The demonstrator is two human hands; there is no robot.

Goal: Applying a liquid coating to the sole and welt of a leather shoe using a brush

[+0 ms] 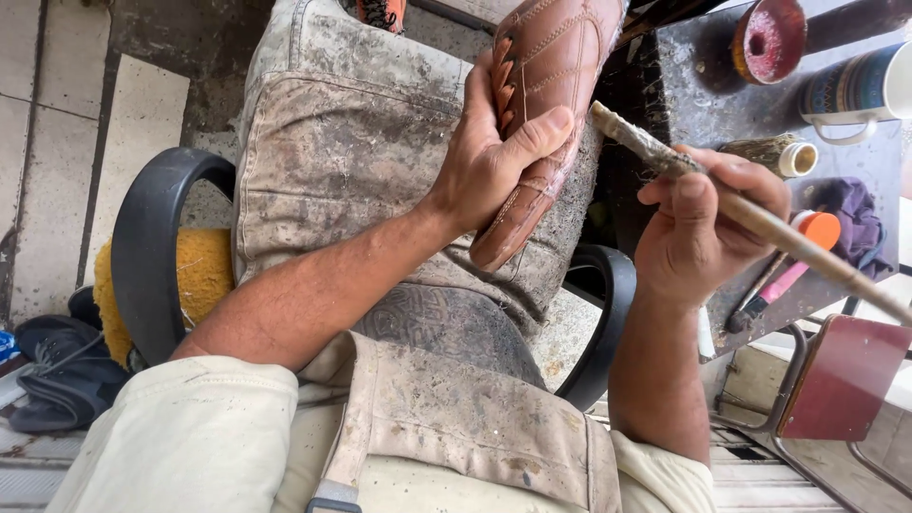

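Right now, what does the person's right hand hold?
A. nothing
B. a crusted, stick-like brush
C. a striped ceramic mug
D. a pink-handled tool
B: the right hand grips a crusted, stick-like brush, its tip near the brown leather shoe that the left hand steadies.

Bare forearms, short cream sleeves [180,427], dirty grey-beige apron [380,133] w/ strap & metal buckle [332,499].

We have just one camera, up on the person's head. It looks straight down, close over the lap and both hands.
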